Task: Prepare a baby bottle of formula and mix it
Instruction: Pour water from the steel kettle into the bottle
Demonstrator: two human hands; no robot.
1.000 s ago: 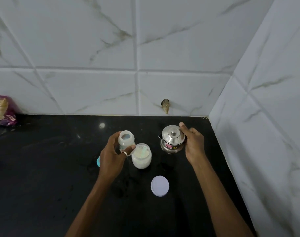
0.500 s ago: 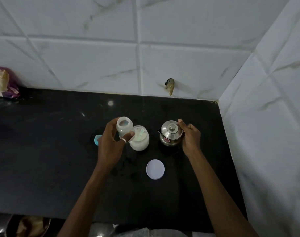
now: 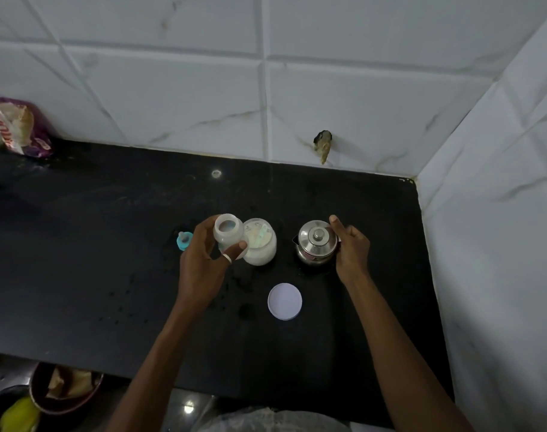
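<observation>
While the left hand (image 3: pixel 200 269) grips one open baby bottle (image 3: pixel 228 232) above the black countertop (image 3: pixel 79 260), the right hand (image 3: pixel 351 247) closes on one lidded steel pot (image 3: pixel 316 246). One open formula jar (image 3: pixel 261 244), touching the bottle's right side, holds a scoop; one white lid (image 3: pixel 284 301) lies nearer, and one blue teat ring (image 3: pixel 184 240) lies left.
</observation>
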